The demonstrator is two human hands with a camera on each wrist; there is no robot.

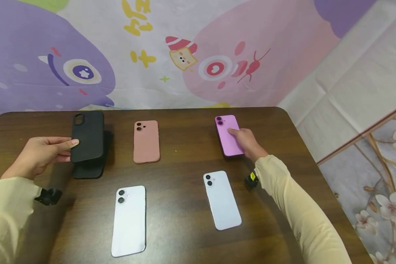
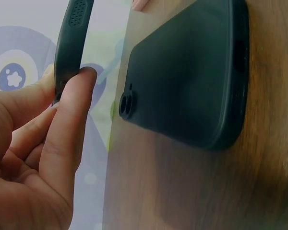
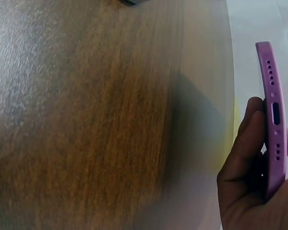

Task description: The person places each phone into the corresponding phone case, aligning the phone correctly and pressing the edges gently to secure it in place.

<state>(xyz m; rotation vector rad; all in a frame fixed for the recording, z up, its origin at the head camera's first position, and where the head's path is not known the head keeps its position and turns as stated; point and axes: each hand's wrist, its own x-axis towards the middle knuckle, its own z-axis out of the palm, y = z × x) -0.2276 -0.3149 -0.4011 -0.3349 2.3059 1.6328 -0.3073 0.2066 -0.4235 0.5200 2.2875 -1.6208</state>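
Observation:
At the far left of the head view my left hand (image 1: pixel 44 150) pinches a black phone case (image 1: pixel 89 135) by its edge, thumb on the near face. A second black phone case (image 1: pixel 87 171) lies under it on the table, partly covered; the left wrist view shows this lower case (image 2: pixel 182 81) apart from the held one (image 2: pixel 71 52). At the far right, my right hand (image 1: pixel 249 141) grips a pinkish-purple phone (image 1: pixel 228 139) with its thumb across the back. The right wrist view catches the phone's bottom edge (image 3: pixel 273 120) with its charging port, raised over the tabletop.
A pink phone case (image 1: pixel 146 143) lies at the back between the hands. Nearer me rest two white phones, one left of centre (image 1: pixel 129 222) and one to the right (image 1: pixel 223 201), camera sides up. The wooden table (image 1: pixel 178 234) ends at a cartoon-printed cloth (image 1: pixel 165 91).

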